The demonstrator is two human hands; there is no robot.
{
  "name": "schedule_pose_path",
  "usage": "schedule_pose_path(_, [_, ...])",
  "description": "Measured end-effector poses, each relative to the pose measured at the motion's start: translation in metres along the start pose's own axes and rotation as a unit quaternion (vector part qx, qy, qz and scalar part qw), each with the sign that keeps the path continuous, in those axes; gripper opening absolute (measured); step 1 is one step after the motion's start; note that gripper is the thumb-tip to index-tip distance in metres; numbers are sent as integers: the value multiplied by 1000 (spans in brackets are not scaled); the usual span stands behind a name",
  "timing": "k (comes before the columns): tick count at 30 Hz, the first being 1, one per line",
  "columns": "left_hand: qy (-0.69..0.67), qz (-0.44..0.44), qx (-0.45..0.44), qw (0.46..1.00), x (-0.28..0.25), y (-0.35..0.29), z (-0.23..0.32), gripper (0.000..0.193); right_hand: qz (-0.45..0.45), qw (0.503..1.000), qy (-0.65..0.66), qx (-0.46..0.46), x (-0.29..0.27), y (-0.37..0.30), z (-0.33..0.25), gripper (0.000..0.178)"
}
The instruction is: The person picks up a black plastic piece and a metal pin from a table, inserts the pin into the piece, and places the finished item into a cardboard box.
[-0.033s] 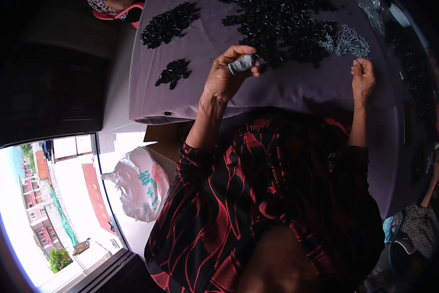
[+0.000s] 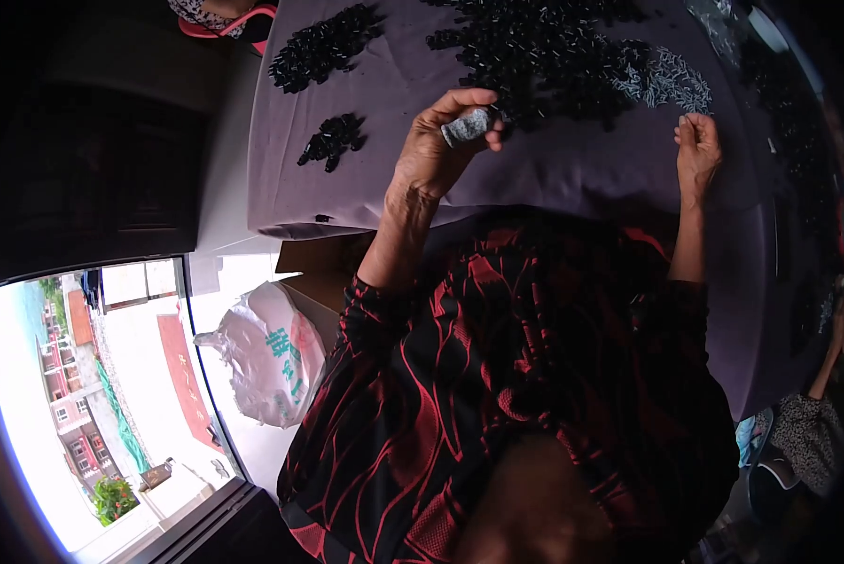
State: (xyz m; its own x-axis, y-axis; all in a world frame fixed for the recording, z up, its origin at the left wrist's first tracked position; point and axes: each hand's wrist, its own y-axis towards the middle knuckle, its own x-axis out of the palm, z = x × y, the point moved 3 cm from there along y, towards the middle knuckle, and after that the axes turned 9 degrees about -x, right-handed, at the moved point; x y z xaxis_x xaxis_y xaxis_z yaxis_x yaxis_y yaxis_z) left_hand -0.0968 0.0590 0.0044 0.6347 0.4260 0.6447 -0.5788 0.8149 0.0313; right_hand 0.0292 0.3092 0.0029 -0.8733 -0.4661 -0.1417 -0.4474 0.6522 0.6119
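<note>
My left hand (image 2: 429, 150) is raised over the table's near edge with its fingers curled. A grey speckled wrap (image 2: 466, 127) seems to cover one of its fingers. Between the fingertips is a small dark piece (image 2: 496, 115), hard to separate from the black heap behind. My right hand (image 2: 697, 155) is pinched closed beside a scatter of small pale grey pins (image 2: 676, 83); whatever its fingertips hold is too small to see. A large heap of small black parts (image 2: 525, 56) spreads beyond my left hand.
Two smaller piles of black parts, one farther (image 2: 326, 47) and one nearer (image 2: 332, 141), lie on the purple-grey tablecloth (image 2: 394, 56). A white plastic bag (image 2: 267, 352) stands at the left beside a cardboard box (image 2: 319, 273). At the right edge, another person's arm (image 2: 831, 352) shows.
My left hand has shifted very slightly to the right, its wrapped finger tilting a little. My right hand stays in place by the pale pins.
</note>
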Motion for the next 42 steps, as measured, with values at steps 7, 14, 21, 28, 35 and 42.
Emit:
schedule_pose_path(7, [-2, -31, -24, 999, 12, -8, -4, 17, -21, 998, -46, 29, -1, 1, -3, 8])
schedule_pose_path(14, [14, -22, -22, 999, 12, -9, -8, 16, 15, 1000, 12, 24, 1, 1, -6, 10])
schedule_pose_path(21, [-7, 5, -18, 1000, 10, -13, -17, 14, 13, 993, -99, -61, -2, 1, -12, 9])
schedule_pose_path(28, [-88, -5, -47, 995, 11, -14, -24, 16, 49, 997, 33, -43, 2, -3, -16, 7])
schedule_pose_path(35, [-42, -27, -51, 997, 12, -15, -31, 19, -166, 964, 209, 13, 51, -29, -49, 10])
schedule_pose_path(42, [21, 51, -18, 998, 18, -17, -31, 19, -290, 874, 385, 61, 83, -50, -65, 9])
